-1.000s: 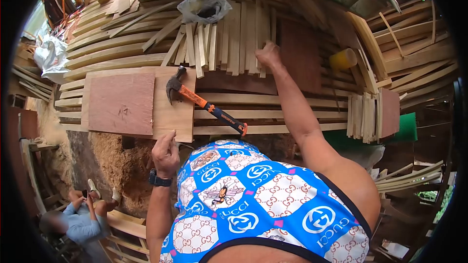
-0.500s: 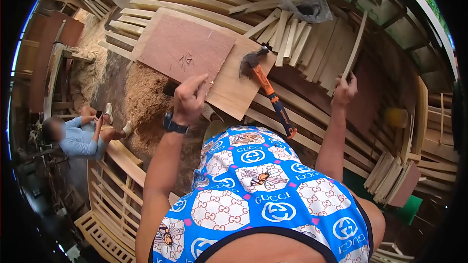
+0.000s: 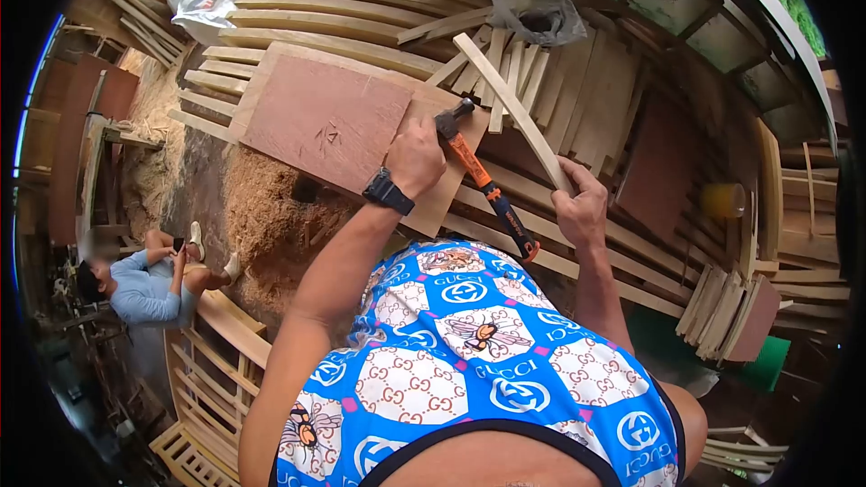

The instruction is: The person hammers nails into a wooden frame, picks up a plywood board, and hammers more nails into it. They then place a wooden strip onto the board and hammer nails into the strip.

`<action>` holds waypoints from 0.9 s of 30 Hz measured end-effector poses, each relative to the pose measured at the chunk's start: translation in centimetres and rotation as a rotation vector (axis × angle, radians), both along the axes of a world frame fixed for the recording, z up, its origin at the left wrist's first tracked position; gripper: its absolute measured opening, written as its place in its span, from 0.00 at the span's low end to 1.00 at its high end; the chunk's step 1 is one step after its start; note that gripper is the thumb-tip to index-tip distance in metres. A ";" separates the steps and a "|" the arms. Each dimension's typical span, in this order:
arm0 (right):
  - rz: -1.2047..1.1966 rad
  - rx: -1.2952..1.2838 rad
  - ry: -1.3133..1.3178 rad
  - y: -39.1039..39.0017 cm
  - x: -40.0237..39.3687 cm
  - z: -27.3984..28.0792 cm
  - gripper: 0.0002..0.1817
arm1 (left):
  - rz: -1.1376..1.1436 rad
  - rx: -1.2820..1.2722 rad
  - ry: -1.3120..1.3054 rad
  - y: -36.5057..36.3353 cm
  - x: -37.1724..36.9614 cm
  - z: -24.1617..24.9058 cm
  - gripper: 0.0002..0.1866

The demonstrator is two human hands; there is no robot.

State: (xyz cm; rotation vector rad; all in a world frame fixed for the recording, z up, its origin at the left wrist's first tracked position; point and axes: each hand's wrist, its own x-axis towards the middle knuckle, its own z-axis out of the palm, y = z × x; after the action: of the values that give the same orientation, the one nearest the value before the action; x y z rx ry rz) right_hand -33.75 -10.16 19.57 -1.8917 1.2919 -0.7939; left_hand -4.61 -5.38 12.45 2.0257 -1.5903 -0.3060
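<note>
My right hand (image 3: pixel 580 203) is closed around the lower end of a thin wooden strip (image 3: pixel 510 108), which slants up and to the left. My left hand (image 3: pixel 418 160), with a dark watch on its wrist, is over the plywood beside the hammer's head. Its fingers are curled together, and anything between them is hidden. The claw hammer (image 3: pixel 484 182), orange and black, lies with its head on the plywood (image 3: pixel 448 191) and its handle toward my body. A reddish board (image 3: pixel 298 95) lies on the plywood, bearing a small group of nails (image 3: pixel 327 133).
Long wooden slats (image 3: pixel 316 20) run beneath and beyond the boards. Shorter strips (image 3: pixel 530 81) are stacked by a clear plastic bag (image 3: pixel 538 13). At the left a seated person (image 3: pixel 149 284) holds a phone, near a sawdust pile (image 3: pixel 262 194) and a slatted wooden frame (image 3: pixel 212 379).
My right hand has brought the strip leftward and tilted it over the stacked strips. My left hand has moved right, from the reddish board's edge to beside the hammer head. The view has shifted slightly.
</note>
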 end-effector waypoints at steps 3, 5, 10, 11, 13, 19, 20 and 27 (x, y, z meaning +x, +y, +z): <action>-0.014 -0.039 0.025 0.1 -0.5 0.1 0.28 | 0.024 0.039 0.040 0.1 -0.5 -0.4 0.15; -0.023 -0.059 0.042 -0.2 -0.7 0.2 0.28 | 0.039 0.001 0.107 0.5 -1.3 0.1 0.18; -0.008 -0.085 0.020 -0.7 -0.5 1.1 0.28 | 0.106 0.132 0.375 2.1 -3.7 1.4 0.20; 0.024 -0.093 0.049 -0.9 -0.2 1.4 0.28 | 0.143 0.113 0.424 2.4 -4.2 1.3 0.22; 0.070 -0.100 0.071 -1.5 0.5 1.7 0.29 | 0.139 0.100 0.455 2.7 -4.8 0.9 0.22; 0.239 -0.045 0.285 -4.7 0.6 1.9 0.30 | 0.069 0.148 0.277 2.9 -4.5 1.0 0.21; 0.242 -0.043 0.281 -5.2 0.5 2.2 0.30 | 0.073 0.149 0.274 2.7 -3.7 1.0 0.21; 0.243 0.114 0.314 -5.9 0.6 4.4 0.26 | 0.012 -0.155 0.079 -3.0 7.6 0.8 0.14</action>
State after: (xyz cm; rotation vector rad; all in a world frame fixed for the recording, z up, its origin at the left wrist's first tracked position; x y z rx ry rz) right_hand -33.14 -16.03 23.96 -2.0868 1.2269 -0.2996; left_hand 3.04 -8.37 13.21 1.8815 -1.5057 -0.2470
